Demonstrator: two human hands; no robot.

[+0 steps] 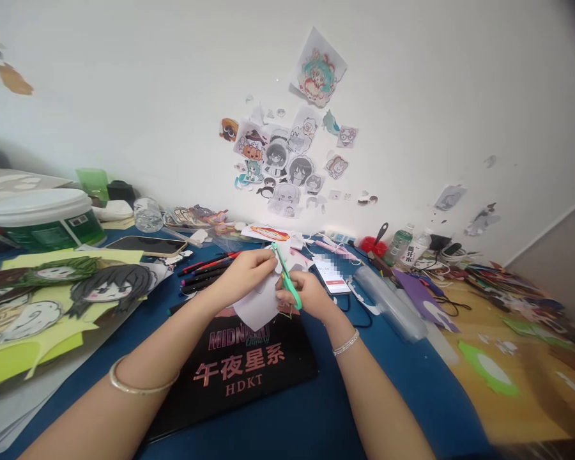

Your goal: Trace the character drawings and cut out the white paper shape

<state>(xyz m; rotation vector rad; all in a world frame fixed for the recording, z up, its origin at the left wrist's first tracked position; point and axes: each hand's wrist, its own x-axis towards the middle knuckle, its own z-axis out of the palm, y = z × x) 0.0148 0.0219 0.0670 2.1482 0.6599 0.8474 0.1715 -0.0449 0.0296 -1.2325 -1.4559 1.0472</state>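
Near the middle of the view, my left hand (252,273) pinches a piece of white paper (257,308) near its upper edge. My right hand (306,295) is closed round the handles of green scissors (287,278), just right of my left hand. The scissor blades point up and away from me, at the paper's upper part; how far they are apart cannot be made out. The paper hangs above a black case (249,377) with pink lettering, which lies on the blue table surface.
Markers (201,281) lie left of my hands, a lit phone (333,278) right. Yellow sheets with drawings (86,319) and a white-lidded tub (43,220) stand left. Clear plastic roll (390,303), bottles (402,243) and purple paper (421,297) are right. Cutouts (300,171) cover the wall.
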